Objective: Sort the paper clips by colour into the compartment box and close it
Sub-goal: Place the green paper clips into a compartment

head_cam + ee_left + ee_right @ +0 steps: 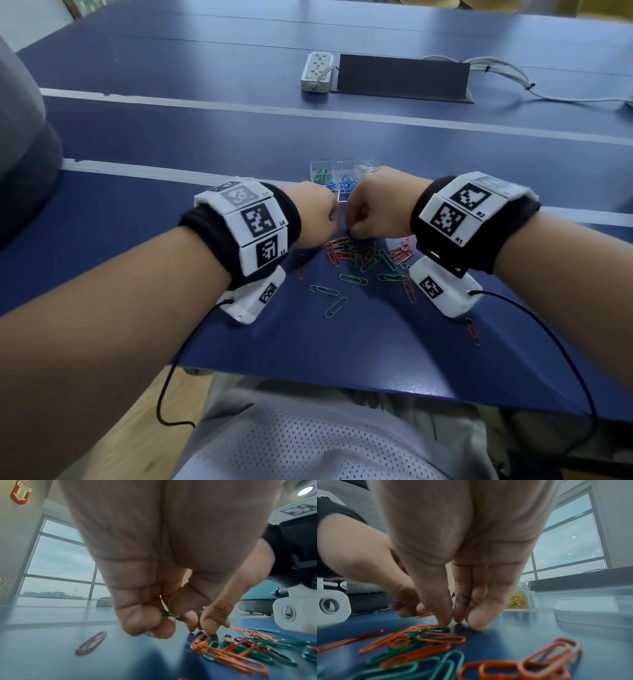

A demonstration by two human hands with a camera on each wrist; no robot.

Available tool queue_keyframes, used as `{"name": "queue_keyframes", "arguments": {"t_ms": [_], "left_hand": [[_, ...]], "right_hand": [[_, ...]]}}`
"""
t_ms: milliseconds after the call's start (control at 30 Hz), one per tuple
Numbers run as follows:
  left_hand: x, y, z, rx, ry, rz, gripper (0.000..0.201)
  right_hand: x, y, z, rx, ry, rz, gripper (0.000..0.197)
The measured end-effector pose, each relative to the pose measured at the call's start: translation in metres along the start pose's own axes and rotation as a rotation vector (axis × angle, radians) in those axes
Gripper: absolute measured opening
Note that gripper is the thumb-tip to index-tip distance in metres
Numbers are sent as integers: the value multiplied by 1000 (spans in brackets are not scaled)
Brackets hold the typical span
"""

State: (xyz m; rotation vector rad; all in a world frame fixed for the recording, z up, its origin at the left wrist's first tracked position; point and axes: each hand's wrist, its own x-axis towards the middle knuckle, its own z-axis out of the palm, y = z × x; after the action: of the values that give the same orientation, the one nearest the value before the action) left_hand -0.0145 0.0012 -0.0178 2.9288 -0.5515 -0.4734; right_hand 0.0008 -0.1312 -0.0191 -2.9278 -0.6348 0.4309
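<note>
Red and green paper clips [356, 253] lie in a loose pile on the blue table, under both hands. My left hand [315, 212] is curled and grips green clips [169, 615] just above the table. My right hand [373, 209] points its fingers down at the pile's far edge. It has a green clip [462, 599] tucked between its fingers, and its thumb tip presses another green clip [440, 629]. The clear compartment box [320, 162] stands open just behind the hands, with green, blue and silver clips in it. Yellow clips [518, 600] show in one compartment.
Single clips [323, 290] lie nearer me, with one red clip [472, 330] at the right near the table's front edge [342, 383]. A power strip [317, 70], a dark panel [400, 75] and cables [507, 75] sit at the back.
</note>
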Motion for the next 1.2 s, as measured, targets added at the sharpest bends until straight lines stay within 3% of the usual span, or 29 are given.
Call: {"name": "queue_keyframes", "arguments": {"t_ms": [167, 600, 933, 1200], "left_hand": [[10, 3, 2, -17, -87, 2, 23], [8, -15, -6, -21, -25, 2, 7], [6, -26, -3, 77, 23, -82, 23], [-2, -23, -2, 96, 22, -72, 13]], "right_hand": [[3, 1, 1, 13, -11, -9, 20], [0, 4, -2, -22, -4, -16, 12], [-2, -3, -3, -112, -6, -75, 20], [1, -7, 2, -159, -31, -71, 27]]}}
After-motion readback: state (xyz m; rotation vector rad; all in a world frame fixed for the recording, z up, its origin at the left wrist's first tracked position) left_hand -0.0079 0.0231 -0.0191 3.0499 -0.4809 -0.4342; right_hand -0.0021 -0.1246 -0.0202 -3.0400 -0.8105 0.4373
